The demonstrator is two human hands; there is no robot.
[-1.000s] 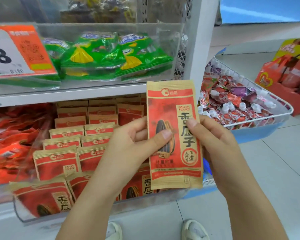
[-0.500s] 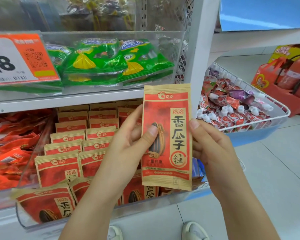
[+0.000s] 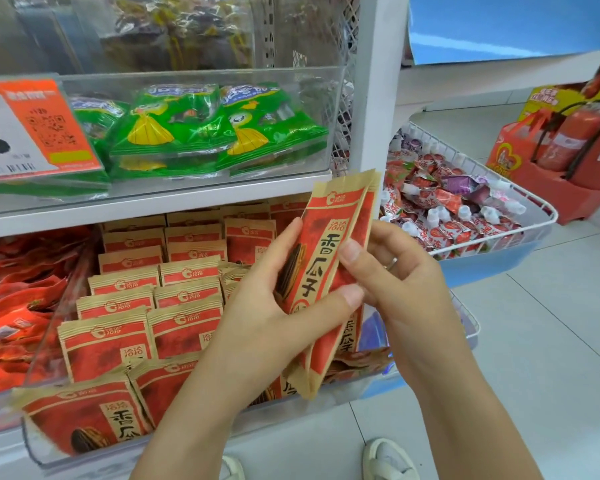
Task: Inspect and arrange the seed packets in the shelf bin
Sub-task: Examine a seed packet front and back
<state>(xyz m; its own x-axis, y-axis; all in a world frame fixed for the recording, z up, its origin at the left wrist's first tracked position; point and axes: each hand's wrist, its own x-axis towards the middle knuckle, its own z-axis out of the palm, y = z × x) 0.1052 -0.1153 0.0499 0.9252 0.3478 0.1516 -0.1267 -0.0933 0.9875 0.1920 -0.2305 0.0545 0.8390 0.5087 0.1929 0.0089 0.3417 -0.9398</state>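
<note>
- Bright, even light on my feed; no hard shadows on the floor tiles.
- Soft glare streaks on the clear upper bin front and the green packets.
- Wide-angle bend: white shelf post leans, edges curve.
- Orange price tag at left is smeared.
- Held seed packet slightly motion-blurred; top shelf behind plastic reads hazy.

Head cam, fwd/down (close) onto shelf bin
</note>
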